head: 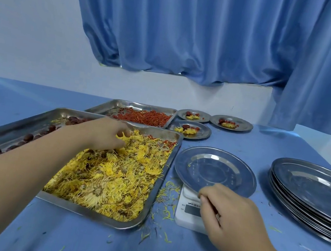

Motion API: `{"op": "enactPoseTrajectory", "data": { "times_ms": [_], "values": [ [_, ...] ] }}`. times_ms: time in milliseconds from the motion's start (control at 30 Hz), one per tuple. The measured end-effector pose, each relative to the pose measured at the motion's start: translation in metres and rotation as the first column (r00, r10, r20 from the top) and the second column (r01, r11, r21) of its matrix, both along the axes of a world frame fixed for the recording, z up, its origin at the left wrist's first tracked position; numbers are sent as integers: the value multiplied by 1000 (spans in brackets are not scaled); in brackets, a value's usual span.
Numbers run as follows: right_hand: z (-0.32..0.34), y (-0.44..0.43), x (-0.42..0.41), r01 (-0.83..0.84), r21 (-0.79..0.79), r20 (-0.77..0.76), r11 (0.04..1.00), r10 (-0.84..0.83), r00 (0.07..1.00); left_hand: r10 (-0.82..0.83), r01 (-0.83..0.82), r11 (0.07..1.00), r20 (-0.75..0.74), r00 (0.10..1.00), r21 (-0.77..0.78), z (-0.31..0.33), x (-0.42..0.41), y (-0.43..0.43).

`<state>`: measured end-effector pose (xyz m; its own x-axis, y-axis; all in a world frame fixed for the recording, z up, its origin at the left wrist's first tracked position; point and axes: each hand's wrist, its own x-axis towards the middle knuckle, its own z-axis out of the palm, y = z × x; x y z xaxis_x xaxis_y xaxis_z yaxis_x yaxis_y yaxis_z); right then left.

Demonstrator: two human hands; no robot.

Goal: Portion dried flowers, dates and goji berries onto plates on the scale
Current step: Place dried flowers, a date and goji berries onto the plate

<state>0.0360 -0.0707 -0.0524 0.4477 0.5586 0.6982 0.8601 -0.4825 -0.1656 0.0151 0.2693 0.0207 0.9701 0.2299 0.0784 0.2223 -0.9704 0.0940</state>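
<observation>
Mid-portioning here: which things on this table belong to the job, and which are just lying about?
Job: dried flowers, dates, goji berries, scale, plate on it, three filled plates, stack of empty plates, left hand pinching flowers.
Lying about: spilled petals on the cloth, blue curtain.

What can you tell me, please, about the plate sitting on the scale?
The plate is a round, shallow dish of shiny metal with a broad rim and a sunken middle. It rests on the white scale, overhanging it, between the flower tray and the stack of plates. It holds only a stray yellow petal. The right hand, fingers curled, overlaps its near rim; whether it touches the rim is unclear.
</observation>
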Motion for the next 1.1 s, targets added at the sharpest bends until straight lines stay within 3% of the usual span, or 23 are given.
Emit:
{"op": "enactPoseTrajectory", "data": {
  "times_ms": [133, 300, 533, 800, 1000, 1100],
  "values": [
    [4, -3, 1, -25, 39, -13, 999, 26, 1000, 13, -6, 995, -71, 997, 98, 0, 7, 2],
    [4, -2, -2, -21, 25, 4, 999, 21, 1000, -22, 23, 1000, -149, 989, 9, -1, 10, 6],
    [4, -3, -4, -41, 28, -29, 999, 41, 999, -13, 12, 999, -22, 1000, -42, 6, 5, 13],
    [4, -3, -6, -67, 35, -59, 997, 69, 996, 18, 70, 906, 204, 979, -418, 21, -4, 3],
    [5, -5, -5, -67, 45, -70, 997, 71, 995, 37, 110, 787, 225, 974, -607, 29, 2, -13],
    [5, -5, -3, -67, 53, -70, 996, 71, 995, 29, 135, 685, 212, 977, -716, 29, 8, -22]
  ]
}}
